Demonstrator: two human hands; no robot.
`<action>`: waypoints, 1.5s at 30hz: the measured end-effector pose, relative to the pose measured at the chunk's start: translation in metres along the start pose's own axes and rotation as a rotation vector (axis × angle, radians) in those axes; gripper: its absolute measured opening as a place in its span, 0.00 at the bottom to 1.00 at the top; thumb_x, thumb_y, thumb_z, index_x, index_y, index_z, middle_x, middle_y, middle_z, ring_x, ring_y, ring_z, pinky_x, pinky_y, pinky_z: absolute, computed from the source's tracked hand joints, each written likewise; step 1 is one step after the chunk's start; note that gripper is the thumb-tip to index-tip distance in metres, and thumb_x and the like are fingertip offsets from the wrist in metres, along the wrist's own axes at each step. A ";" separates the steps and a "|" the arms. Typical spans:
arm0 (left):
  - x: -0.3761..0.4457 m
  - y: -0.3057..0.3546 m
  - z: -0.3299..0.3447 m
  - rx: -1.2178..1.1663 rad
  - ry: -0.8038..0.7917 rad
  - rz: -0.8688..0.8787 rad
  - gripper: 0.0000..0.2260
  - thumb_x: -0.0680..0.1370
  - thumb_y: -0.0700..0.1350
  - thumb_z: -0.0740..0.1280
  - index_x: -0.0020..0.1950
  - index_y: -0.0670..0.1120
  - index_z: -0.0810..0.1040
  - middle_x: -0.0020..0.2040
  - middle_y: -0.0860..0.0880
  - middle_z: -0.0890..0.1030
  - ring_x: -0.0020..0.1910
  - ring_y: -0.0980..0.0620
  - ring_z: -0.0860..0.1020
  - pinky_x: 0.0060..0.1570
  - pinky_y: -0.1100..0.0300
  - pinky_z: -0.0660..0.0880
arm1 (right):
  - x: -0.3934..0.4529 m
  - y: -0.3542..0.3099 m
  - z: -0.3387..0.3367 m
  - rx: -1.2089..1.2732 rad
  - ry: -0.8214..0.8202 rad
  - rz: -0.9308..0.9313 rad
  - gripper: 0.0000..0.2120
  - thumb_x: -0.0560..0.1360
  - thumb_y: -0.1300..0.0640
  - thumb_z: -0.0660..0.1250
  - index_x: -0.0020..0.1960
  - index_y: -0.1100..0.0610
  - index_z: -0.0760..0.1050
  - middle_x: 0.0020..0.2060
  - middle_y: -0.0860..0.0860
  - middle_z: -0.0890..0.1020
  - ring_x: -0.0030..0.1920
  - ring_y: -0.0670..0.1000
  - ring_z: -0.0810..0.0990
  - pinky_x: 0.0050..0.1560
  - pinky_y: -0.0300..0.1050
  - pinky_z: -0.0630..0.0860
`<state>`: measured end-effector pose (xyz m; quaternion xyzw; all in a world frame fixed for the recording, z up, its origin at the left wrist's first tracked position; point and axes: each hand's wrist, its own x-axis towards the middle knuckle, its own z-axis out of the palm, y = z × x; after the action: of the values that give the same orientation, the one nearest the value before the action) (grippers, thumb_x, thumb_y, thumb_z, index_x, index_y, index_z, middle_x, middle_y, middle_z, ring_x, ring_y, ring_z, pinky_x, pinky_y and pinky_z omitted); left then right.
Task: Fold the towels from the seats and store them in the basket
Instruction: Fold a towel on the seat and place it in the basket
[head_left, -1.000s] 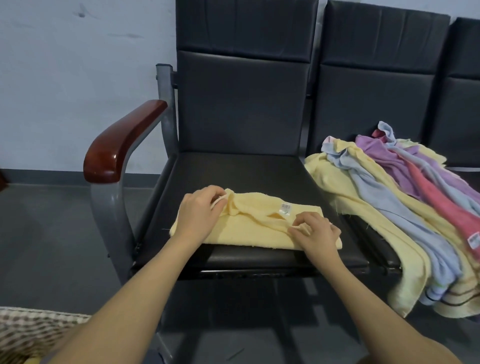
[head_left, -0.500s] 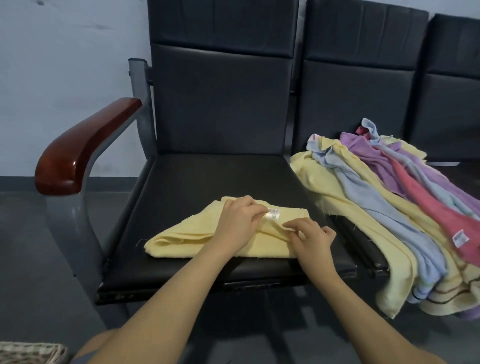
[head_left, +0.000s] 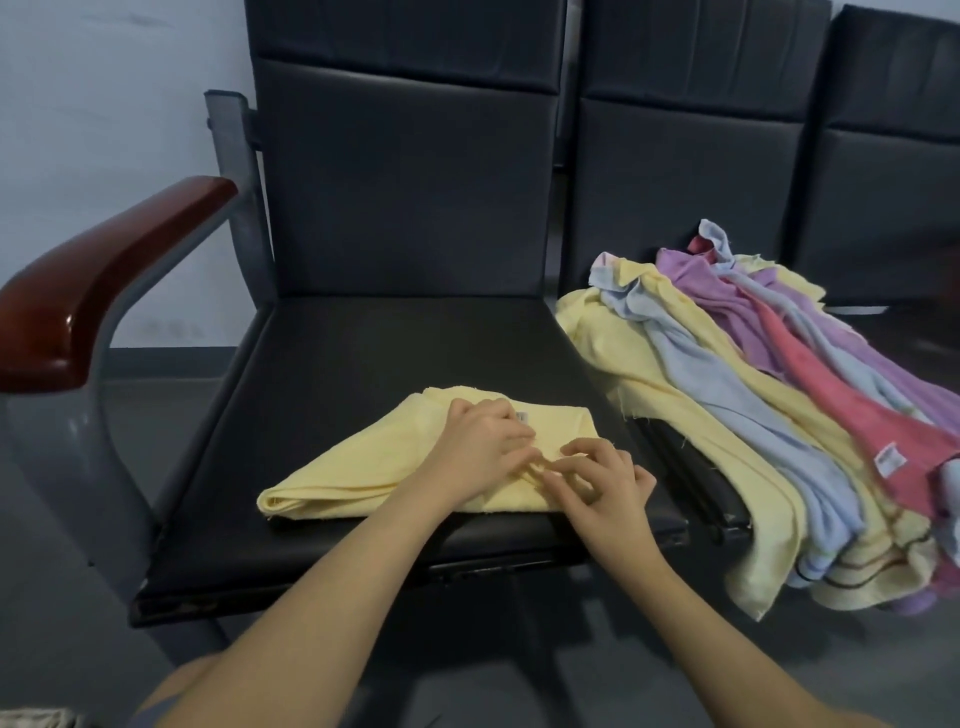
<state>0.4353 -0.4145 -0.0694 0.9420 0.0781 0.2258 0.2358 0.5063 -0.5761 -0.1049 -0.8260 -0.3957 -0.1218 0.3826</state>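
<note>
A pale yellow towel (head_left: 374, 467) lies folded over on the front of the black left seat (head_left: 395, 348), with a white label near its far right edge. My left hand (head_left: 480, 449) rests on the towel's right part and pinches a fold of it with bent fingers. My right hand (head_left: 605, 486) is right beside it, its curled fingertips pinching the same right end of the towel. A loose pile of towels (head_left: 727, 395) in yellow, blue, purple and pink covers the middle seat and hangs over its front edge. Only a sliver of the woven basket (head_left: 31, 719) shows at the bottom left.
A brown wooden armrest (head_left: 104, 280) on a grey metal frame borders the left seat. Dark seat backs rise behind. A third seat (head_left: 898, 312) stands at the far right. Grey floor lies in front and to the left.
My left hand has carried the towel's left end across to the right end, beside my right hand, doubling the towel. The view has shifted, so the basket is nearly out of sight.
</note>
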 end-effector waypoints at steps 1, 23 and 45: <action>0.000 0.000 0.001 -0.014 -0.043 0.013 0.12 0.77 0.52 0.67 0.57 0.49 0.82 0.50 0.53 0.76 0.48 0.60 0.65 0.59 0.58 0.59 | 0.002 -0.001 -0.002 0.026 0.012 0.037 0.10 0.71 0.39 0.66 0.42 0.44 0.79 0.48 0.38 0.75 0.52 0.38 0.70 0.57 0.34 0.52; -0.007 0.001 -0.023 -0.090 0.114 0.088 0.03 0.76 0.43 0.70 0.45 0.45 0.84 0.42 0.53 0.76 0.43 0.64 0.70 0.53 0.62 0.59 | 0.019 -0.035 -0.025 0.241 0.017 0.045 0.10 0.75 0.55 0.70 0.43 0.43 0.71 0.42 0.40 0.79 0.52 0.40 0.72 0.56 0.26 0.52; -0.038 -0.002 -0.178 0.164 0.295 -0.306 0.12 0.79 0.39 0.62 0.61 0.44 0.78 0.59 0.48 0.76 0.60 0.49 0.73 0.55 0.65 0.64 | 0.087 -0.124 -0.078 0.411 0.261 -0.093 0.05 0.77 0.62 0.65 0.49 0.54 0.77 0.41 0.44 0.80 0.43 0.38 0.76 0.44 0.27 0.69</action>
<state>0.3195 -0.3493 0.0548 0.8920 0.2717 0.3153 0.1760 0.4791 -0.5352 0.0580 -0.6890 -0.3968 -0.1619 0.5844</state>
